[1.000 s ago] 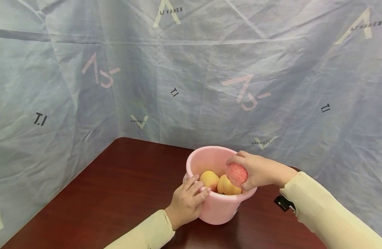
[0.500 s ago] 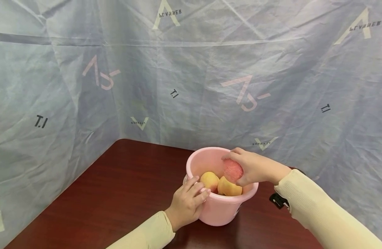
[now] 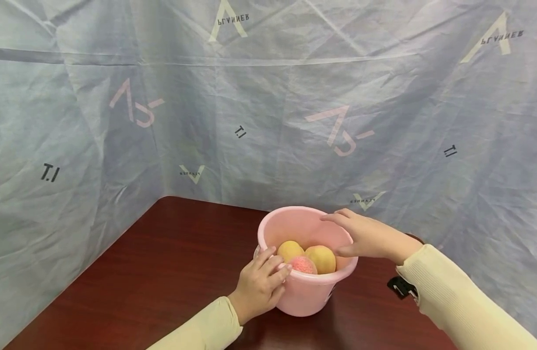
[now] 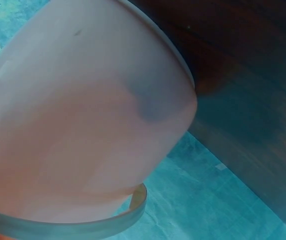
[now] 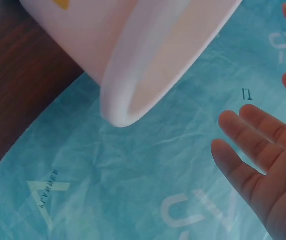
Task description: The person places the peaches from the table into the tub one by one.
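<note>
In the head view a pink bucket (image 3: 305, 294) stands on the dark red table. Inside lie a yellow round fruit (image 3: 290, 250), another yellow one (image 3: 322, 259) and a red speckled ball (image 3: 302, 265) against the near wall. My left hand (image 3: 260, 284) holds the bucket's front left rim, fingers bent over it. In the left wrist view only the bucket's outer wall (image 4: 93, 100) fills the picture. Over the right side of the opening is my right hand (image 3: 366, 236), fingers spread and holding nothing. The right wrist view shows this hand (image 5: 278, 170) apart from the rim (image 5: 118, 112).
The table top (image 3: 163, 272) extends to the left of the bucket. A grey-blue printed cloth (image 3: 273, 97) hangs behind and at the left side, close behind the bucket. A small black object (image 3: 401, 288) is attached beneath the right sleeve (image 3: 461, 291).
The right hand has let go of the red speckled ball, which now lies among the yellow fruits, and its fingers have spread. The left hand keeps its place on the rim.
</note>
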Demonstrator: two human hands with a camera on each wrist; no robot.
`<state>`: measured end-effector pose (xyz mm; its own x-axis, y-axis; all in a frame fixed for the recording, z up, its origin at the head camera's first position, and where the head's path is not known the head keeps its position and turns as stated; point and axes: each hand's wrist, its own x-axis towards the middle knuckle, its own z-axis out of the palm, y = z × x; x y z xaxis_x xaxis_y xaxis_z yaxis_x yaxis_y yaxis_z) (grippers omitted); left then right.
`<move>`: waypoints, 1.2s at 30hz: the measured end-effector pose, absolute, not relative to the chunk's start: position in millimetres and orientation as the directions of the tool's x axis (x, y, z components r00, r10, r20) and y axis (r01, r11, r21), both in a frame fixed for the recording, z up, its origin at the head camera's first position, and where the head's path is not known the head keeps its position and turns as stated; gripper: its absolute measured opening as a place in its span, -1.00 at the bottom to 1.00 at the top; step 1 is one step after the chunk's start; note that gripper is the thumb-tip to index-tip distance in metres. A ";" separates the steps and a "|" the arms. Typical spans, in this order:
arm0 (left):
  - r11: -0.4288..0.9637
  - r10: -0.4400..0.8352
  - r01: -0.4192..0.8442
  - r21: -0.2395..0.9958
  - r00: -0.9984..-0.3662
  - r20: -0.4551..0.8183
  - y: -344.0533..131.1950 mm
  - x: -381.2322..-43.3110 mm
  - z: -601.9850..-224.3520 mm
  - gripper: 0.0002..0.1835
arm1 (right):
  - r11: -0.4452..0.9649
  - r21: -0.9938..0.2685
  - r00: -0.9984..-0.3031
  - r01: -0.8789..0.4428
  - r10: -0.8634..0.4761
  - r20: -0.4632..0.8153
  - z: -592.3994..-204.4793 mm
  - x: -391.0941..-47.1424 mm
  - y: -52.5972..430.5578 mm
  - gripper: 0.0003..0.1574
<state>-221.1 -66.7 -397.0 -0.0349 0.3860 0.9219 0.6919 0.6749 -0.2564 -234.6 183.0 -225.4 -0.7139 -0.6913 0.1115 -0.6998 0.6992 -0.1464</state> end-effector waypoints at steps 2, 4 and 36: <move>0.672 0.389 0.693 -0.260 -0.031 0.921 -67.2 -221.7 -396.5 -0.65 | 0.709 -0.150 -0.725 -0.689 -0.680 0.110 -226.9 -232.5 185.4 -0.25; 0.668 0.386 0.697 -0.261 -0.025 0.922 -67.6 -222.6 -396.1 -0.67 | 0.717 -0.155 -0.733 -0.679 -0.671 0.108 -228.3 -231.3 187.2 -0.26; 0.724 0.363 0.690 -0.009 -0.369 0.856 -74.8 -208.6 -395.3 -0.55 | 0.770 -0.296 -0.744 -0.566 -0.321 0.587 -370.7 -175.0 212.1 -0.12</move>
<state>-208.6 -74.8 -395.3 -0.3692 0.3627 0.8557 0.6896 0.7241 -0.0094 -175.0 212.1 -370.7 -0.7435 -0.3210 0.5866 -0.5657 0.7698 -0.2958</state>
